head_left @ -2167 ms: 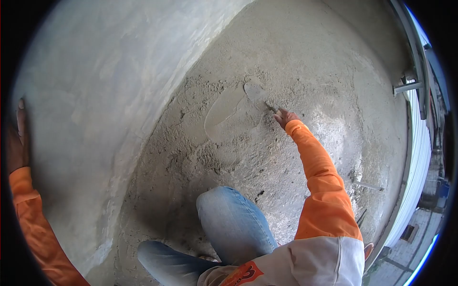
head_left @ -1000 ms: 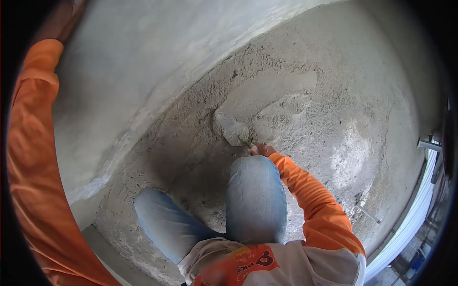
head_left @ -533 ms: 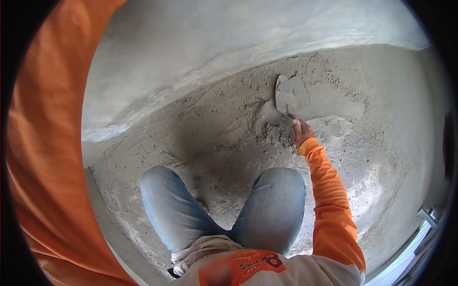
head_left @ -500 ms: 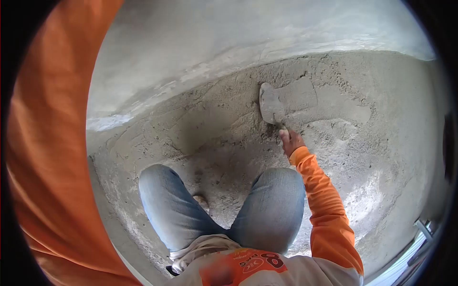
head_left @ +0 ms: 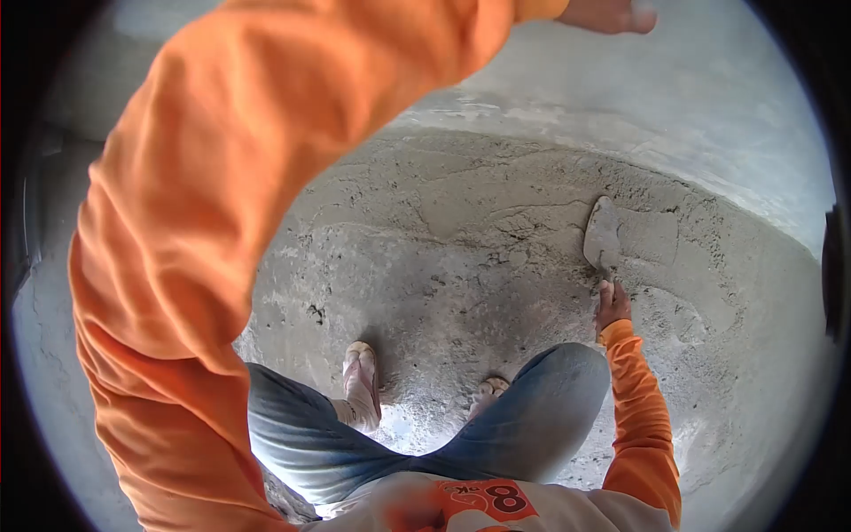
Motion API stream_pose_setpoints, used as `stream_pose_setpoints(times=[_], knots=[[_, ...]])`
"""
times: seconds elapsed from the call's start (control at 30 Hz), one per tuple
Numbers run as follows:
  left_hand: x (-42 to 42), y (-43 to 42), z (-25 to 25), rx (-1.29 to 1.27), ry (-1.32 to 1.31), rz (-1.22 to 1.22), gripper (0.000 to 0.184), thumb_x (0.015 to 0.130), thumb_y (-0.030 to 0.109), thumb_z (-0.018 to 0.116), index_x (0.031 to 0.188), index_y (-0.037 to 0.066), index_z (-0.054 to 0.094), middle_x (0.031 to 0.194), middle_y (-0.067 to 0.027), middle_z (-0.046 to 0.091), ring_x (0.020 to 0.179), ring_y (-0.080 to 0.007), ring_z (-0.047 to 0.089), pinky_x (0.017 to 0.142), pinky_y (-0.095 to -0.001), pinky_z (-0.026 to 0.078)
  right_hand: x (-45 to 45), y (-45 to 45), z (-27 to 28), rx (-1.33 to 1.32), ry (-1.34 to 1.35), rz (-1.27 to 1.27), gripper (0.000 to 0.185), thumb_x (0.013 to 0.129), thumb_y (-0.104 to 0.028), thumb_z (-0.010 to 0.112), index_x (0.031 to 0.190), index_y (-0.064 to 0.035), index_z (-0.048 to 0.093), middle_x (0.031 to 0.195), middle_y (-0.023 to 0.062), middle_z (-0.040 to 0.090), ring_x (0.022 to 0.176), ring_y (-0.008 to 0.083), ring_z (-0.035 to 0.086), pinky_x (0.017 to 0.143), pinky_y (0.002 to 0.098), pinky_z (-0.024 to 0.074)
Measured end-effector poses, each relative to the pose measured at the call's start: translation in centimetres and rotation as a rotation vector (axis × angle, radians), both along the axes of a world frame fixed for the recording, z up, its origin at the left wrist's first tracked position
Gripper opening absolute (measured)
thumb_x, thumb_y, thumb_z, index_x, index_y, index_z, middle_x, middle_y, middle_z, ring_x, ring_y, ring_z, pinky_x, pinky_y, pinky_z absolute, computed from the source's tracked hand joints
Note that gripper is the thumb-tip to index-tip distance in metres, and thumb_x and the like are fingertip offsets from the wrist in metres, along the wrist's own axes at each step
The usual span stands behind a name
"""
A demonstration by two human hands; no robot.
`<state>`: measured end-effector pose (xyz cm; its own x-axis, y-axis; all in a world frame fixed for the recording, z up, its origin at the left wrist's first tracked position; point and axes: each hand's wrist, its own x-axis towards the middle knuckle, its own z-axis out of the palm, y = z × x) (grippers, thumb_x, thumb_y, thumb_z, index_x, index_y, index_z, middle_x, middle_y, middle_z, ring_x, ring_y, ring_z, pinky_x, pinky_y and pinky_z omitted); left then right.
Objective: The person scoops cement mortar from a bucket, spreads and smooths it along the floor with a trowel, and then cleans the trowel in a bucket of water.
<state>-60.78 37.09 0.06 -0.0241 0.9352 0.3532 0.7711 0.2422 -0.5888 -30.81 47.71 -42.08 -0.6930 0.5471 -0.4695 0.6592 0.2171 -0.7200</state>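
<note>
My right hand [head_left: 612, 304] is wrapped round the handle of a trowel [head_left: 603, 234]. The trowel's grey blade lies on wet mortar [head_left: 647, 238], its tip pointing away from me, beside a smoothed patch. At the top of the view my left hand [head_left: 610, 15] is against or close to the smooth grey wall [head_left: 709, 115], partly cut off by the frame edge. Its fingers are only partly visible and blurred, and no object shows in it. The orange left sleeve crosses the left half of the view.
Rough grey floor [head_left: 408, 293] spreads around my feet [head_left: 361, 381]. My bent knees [head_left: 558, 390] are at the bottom. The wall's lower edge curves along the far side of the mortar. A dark object [head_left: 833, 270] stands at the right edge.
The view has turned, and the trowel now appears farther right, still in my right hand. My left hand, out of view half a second ago, has come in at the top. Both feet show.
</note>
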Motion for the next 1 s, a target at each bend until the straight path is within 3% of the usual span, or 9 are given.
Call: stream_pose_setpoints(times=[0.07,0.23,0.27,0.33,0.43,0.53,0.73,0.93,1.0], knots=[[0.9,-10.4,-4.7,-0.232,-0.301,0.112,0.048,0.085,0.034,0.049,0.119,0.000,0.043,0.120,-0.0179,0.047,0.111,-0.0287,0.047,0.094,-0.0382,0.038,-1.1,-0.3,0.2,0.044,-0.023,0.056,0.045,0.087,-0.043,0.046,0.101,-0.0005,0.050,0.053,0.0087,0.050,0.041,0.0193,0.051,0.041,0.0305,0.0425],[11.1,-36.9,-13.1,-0.926,-1.205,0.982,0.059,0.081,0.041,0.051,0.126,0.005,0.038,0.121,-0.0153,0.047,0.117,-0.0270,0.042,0.100,-0.0420,0.028,-5.9,-3.4,-5.0,0.492,0.270,0.738,0.048,0.087,-0.045,0.043,0.108,-0.0024,0.046,0.059,0.0116,0.051,0.043,0.0200,0.052,0.044,0.0324,0.0454],[14.3,-41.6,-13.6,-0.791,-1.201,1.040,0.058,0.078,0.038,0.055,0.122,0.004,0.041,0.115,-0.0150,0.052,0.111,-0.0276,0.046,0.095,-0.0404,0.033,-7.6,-6.0,-3.2,0.496,0.272,0.791,0.048,0.087,-0.045,0.043,0.108,-0.0024,0.046,0.059,0.0116,0.051,0.043,0.0200,0.052,0.044,0.0324,0.0454],[20.1,-48.5,-13.3,-0.443,-1.190,1.211,0.049,0.074,0.032,0.059,0.112,0.004,0.049,0.112,-0.0148,0.053,0.106,-0.0287,0.050,0.093,-0.0401,0.035,-12.1,-15.2,3.4,-0.090,-0.147,0.485,0.047,0.087,-0.045,0.042,0.110,-0.0034,0.044,0.063,0.0111,0.050,0.044,0.0189,0.051,0.044,0.0321,0.0453],[27.2,-53.0,-11.1,0.215,-1.086,1.384,0.037,0.071,0.028,0.062,0.099,0.004,0.056,0.104,-0.0123,0.056,0.102,-0.0287,0.051,0.090,-0.0423,0.036,-16.2,-25.8,2.1,-0.100,-0.188,0.488,0.047,0.087,-0.045,0.042,0.112,-0.0044,0.043,0.063,0.0090,0.049,0.044,0.0177,0.050,0.043,0.0302,0.0446],[30.1,-54.4,-8.9,0.326,-0.912,1.492,0.032,0.069,0.024,0.063,0.093,0.004,0.057,0.103,-0.0101,0.056,0.100,-0.0276,0.052,0.091,-0.0432,0.035,-19.0,-37.5,1.1,-0.159,-0.162,0.636,0.041,0.085,-0.044,0.046,0.102,-0.0056,0.046,0.073,0.0108,0.052,0.054,0.0199,0.055,0.042,0.0321,0.0469],[33.8,-58.5,-5.9,0.586,-1.283,1.556,0.033,0.067,0.023,0.062,0.094,0.005,0.058,0.101,-0.0098,0.059,0.100,-0.0284,0.053,0.092,-0.0450,0.035,-19.6,-57.0,-1.3,0.250,-0.038,1.110,0.041,0.083,-0.041,0.047,0.102,-0.0049,0.047,0.091,0.0188,0.058,0.081,0.0362,0.058,0.063,0.0415,0.0476],[37.1,-60.2,-4.4,0.750,-1.489,1.623,0.030,0.066,0.023,0.063,0.091,0.006,0.060,0.097,-0.0064,0.061,0.094,-0.0251,0.055,0.087,-0.0417,0.036,-20.3,-58.5,0.8,0.616,0.094,1.060,0.031,0.079,-0.031,0.049,0.095,-0.0044,0.051,0.089,0.0181,0.060,0.078,0.0340,0.057,0.067,0.0403,0.0459],[38.0,-60.1,-4.1,0.843,-1.572,1.621,0.028,0.066,0.023,0.063,0.089,0.008,0.060,0.093,-0.0048,0.062,0.092,-0.0234,0.057,0.086,-0.0403,0.037,-20.1,-54.3,-4.5,0.257,-0.019,0.708,0.024,0.079,-0.022,0.049,0.090,0.0001,0.049,0.083,0.0128,0.057,0.072,0.0272,0.053,0.060,0.0375,0.0441]])
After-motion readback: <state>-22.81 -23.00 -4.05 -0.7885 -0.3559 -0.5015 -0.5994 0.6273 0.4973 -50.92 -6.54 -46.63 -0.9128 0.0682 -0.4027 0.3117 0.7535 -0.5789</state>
